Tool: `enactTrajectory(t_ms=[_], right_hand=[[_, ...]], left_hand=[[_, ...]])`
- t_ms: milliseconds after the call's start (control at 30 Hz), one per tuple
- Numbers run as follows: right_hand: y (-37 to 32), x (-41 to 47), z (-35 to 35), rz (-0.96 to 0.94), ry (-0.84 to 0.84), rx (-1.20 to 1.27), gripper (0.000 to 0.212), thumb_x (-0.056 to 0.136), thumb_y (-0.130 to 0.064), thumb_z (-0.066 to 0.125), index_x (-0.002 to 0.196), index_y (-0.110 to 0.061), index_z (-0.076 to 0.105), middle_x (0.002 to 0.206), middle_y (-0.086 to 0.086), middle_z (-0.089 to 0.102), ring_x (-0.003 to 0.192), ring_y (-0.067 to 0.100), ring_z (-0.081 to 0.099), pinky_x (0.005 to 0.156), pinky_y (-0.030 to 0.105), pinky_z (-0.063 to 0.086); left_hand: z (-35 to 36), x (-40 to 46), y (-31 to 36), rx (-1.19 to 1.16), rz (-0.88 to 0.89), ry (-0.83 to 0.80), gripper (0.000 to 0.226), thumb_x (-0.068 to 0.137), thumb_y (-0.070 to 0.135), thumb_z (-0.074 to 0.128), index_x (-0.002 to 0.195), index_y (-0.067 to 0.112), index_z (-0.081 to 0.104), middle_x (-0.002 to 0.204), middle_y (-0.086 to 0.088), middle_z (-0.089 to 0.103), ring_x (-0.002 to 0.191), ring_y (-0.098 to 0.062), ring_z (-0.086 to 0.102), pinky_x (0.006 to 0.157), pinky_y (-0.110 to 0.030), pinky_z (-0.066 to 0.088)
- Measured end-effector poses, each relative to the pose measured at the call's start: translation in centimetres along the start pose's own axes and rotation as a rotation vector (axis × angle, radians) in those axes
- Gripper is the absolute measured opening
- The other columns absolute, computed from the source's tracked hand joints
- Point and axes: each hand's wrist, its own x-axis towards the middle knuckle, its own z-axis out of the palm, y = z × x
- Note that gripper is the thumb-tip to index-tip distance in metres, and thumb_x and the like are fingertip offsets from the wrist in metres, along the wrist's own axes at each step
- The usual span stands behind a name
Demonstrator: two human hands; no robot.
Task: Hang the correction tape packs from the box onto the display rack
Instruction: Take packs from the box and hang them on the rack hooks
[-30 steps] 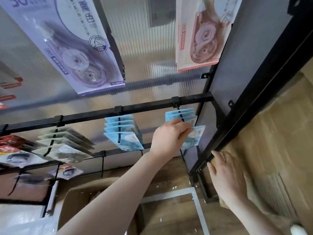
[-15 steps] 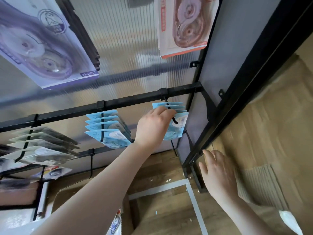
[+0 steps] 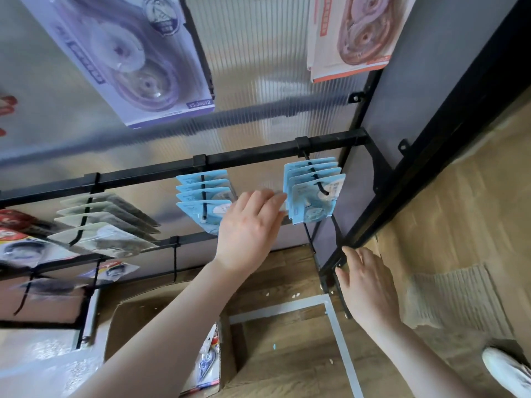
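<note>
Here the left hand [image 3: 247,228] hangs slack beside hooked blue packs [image 3: 313,193], seemingly untouching.

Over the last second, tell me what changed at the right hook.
The left hand let go of the blue pack, now hanging on the right hook, and drew back with fingers open. The right hand stayed on the rack's frame; the neighbouring blue packs are unchanged.
</note>
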Motion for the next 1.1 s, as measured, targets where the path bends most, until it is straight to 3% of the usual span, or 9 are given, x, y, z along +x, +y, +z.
enactTrajectory(t_ms=[167,267,467,667,867,1000,1100], right_hand=[[-3.9,-0.6,0.7,-0.074,-0.047,0.001,0.042,0.078,-0.02,0.073,0.115,-0.005,0.063,0.104,0.016,0.064,0.093,0.032,0.063,0.073,0.038,0.054],[-7.1,-1.5,1.5,-0.131,-0.076,-0.008,0.042,0.077,-0.021,0.073,0.115,-0.005,0.062,0.102,0.015,0.063,0.091,0.03,0.062,0.071,0.036,0.053],[-14.8,-4.4,4.1,-0.21,-0.164,-0.008,0.042,0.076,-0.02,0.075,0.113,-0.005,0.062,0.104,0.015,0.062,0.094,0.033,0.061,0.077,0.041,0.053],[-22.1,-7.1,10.0,-0.241,-0.248,0.034,0.043,0.093,-0.026,0.054,0.133,-0.01,0.049,0.128,0.012,0.052,0.12,0.028,0.048,0.1,0.037,0.039],[-24.9,-9.5,20.4,-0.332,-0.32,0.076,0.044,0.095,-0.028,0.049,0.137,-0.014,0.044,0.135,0.008,0.047,0.126,0.025,0.042,0.104,0.035,0.035],[-24.6,-9.2,28.7,-0.391,-0.32,0.086,0.044,0.094,-0.027,0.05,0.137,-0.015,0.045,0.138,0.009,0.045,0.13,0.026,0.04,0.107,0.037,0.033],[-24.5,-8.4,35.0,-0.475,-0.269,0.066,0.044,0.089,-0.023,0.058,0.131,-0.013,0.051,0.13,0.012,0.052,0.122,0.03,0.049,0.101,0.041,0.04]], left_hand=[[-2.1,-6.8,-2.4,0.031,-0.081,-0.084,0.026,0.088,0.022,0.052,0.106,0.009,0.066,0.098,-0.008,0.066,0.084,-0.027,0.061,0.064,-0.035,0.053],[-3.3,-11.4,-4.9,0.021,-0.154,-0.161,0.028,0.09,0.026,0.049,0.107,0.01,0.064,0.105,-0.009,0.065,0.092,-0.028,0.062,0.073,-0.037,0.054],[-6.5,-20.3,-10.1,0.064,-0.349,-0.314,0.04,0.085,0.033,0.046,0.112,0.009,0.063,0.114,-0.011,0.062,0.102,-0.029,0.06,0.082,-0.039,0.051],[-7.1,-29.2,-16.3,0.093,-0.493,-0.41,0.043,0.083,0.039,0.051,0.116,0.012,0.06,0.12,-0.008,0.06,0.108,-0.024,0.054,0.082,-0.036,0.051],[-2.1,-39.8,-20.8,0.148,-0.573,-0.538,0.056,0.083,0.044,0.039,0.12,0.008,0.059,0.123,-0.013,0.058,0.108,-0.032,0.057,0.085,-0.042,0.05],[4.9,-45.6,-23.5,0.171,-0.628,-0.618,0.06,0.082,0.048,0.037,0.122,0.01,0.058,0.126,-0.014,0.057,0.111,-0.031,0.057,0.085,-0.041,0.05],[11.2,-49.2,-26.1,0.178,-0.635,-0.67,0.068,0.082,0.056,0.031,0.129,0.013,0.053,0.133,-0.012,0.053,0.12,-0.03,0.052,0.091,-0.041,0.047]])
